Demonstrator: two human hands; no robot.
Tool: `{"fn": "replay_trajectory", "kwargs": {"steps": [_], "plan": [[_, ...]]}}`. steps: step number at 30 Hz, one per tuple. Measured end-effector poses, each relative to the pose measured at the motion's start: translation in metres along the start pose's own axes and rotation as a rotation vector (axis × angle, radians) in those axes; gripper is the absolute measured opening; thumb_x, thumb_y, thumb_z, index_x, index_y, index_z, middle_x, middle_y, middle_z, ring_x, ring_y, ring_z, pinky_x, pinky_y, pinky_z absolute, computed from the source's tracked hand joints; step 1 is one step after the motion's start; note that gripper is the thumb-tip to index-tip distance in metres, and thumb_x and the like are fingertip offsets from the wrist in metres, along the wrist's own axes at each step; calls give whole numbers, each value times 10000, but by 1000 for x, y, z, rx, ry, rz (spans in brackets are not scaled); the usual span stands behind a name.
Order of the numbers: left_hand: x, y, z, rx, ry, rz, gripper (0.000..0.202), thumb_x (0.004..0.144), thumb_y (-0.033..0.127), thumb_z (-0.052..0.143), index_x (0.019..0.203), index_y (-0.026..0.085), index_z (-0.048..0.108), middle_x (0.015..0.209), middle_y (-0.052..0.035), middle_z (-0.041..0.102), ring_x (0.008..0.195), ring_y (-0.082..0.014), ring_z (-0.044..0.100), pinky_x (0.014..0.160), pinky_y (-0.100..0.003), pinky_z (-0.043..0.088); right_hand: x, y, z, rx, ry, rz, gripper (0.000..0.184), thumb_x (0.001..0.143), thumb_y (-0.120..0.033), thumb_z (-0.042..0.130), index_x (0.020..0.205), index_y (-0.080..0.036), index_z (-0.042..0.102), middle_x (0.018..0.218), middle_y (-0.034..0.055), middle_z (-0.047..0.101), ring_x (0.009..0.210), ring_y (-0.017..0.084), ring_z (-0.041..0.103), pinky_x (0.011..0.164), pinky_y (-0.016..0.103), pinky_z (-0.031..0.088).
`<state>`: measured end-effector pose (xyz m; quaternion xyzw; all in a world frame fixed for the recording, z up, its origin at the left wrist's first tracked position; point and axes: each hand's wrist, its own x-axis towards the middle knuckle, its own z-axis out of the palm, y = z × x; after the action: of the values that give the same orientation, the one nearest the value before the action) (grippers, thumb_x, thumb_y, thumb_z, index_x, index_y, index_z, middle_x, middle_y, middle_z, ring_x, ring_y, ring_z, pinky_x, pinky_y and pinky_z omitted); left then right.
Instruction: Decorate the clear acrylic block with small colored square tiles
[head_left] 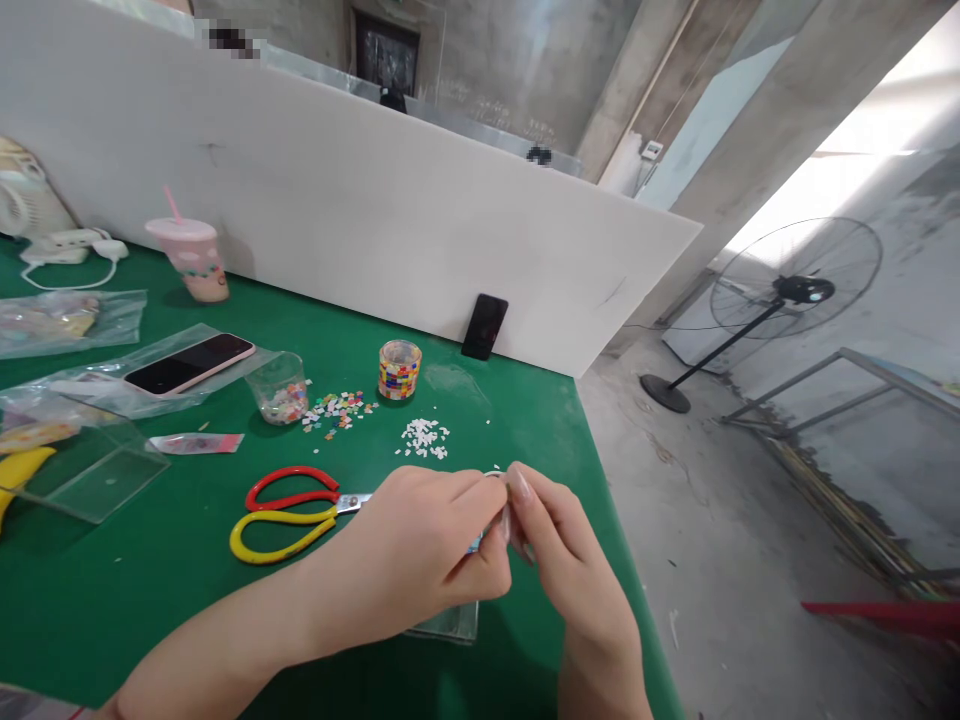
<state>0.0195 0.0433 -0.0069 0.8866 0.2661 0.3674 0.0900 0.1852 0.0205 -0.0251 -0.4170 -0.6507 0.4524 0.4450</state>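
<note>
One small piece (496, 474), between left hand (420, 545), right hand (562, 560)

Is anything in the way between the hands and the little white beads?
Nothing visible. Only bare green table lies between the left hand, the right hand and the white beads; the scissors lie to the left.

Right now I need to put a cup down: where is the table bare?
Bare green cloth lies below the scissors and between the pink cup and bead jar. Crowded: the bags, pink phone and bead piles at left.
</note>
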Motion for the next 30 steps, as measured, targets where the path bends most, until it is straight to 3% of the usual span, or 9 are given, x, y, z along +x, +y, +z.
{"fn": "replay_trajectory", "kwargs": {"steps": [11, 17, 20, 26, 30], "plan": [[2, -1, -3, -86, -77, -67, 219, 840, 82, 407, 697, 208, 298, 586, 90, 316, 491, -77, 259, 462, -229, 207, 4, -2, 3, 182, -11, 133, 470, 1015, -472, 409, 626, -210, 369, 566, -68, 301, 529, 95, 251, 507, 258, 256], [2, -2, -2, -101, -87, -81, 195, 819, 84, 409, 688, 203, 327, 589, 83, 364, 497, -75, 291, 473, -229, 208, 2, -5, 3, 206, -4, 198, 473, 966, -544, 471, 633, -212, 412, 571, -61, 349, 552, 101, 307, 545, 257, 292], [3, -1, -3, -120, -84, -100, 212, 810, 80, 407, 679, 205, 294, 578, 86, 309, 490, -74, 253, 463, -225, 193, 2, -8, 3, 283, 17, 264, 505, 917, -598, 518, 605, -217, 406, 571, -50, 354, 560, 112, 324, 551, 267, 300], [2, 0, -6, -175, -109, -162, 241, 829, 101, 440, 665, 198, 291, 580, 87, 300, 500, -68, 252, 452, -207, 199, 5, -7, 4, 393, -15, 296, 531, 890, -624, 540, 587, -224, 369, 547, -52, 307, 525, 112, 276, 509, 273, 240], [4, 1, -7, -195, -98, -174, 190, 846, 115, 440, 675, 188, 398, 585, 87, 374, 502, -61, 309, 461, -188, 245, 6, -7, 3, 425, -39, 268, 500, 934, -560, 522, 616, -220, 339, 559, -68, 246, 512, 96, 236, 489, 267, 182]]}}
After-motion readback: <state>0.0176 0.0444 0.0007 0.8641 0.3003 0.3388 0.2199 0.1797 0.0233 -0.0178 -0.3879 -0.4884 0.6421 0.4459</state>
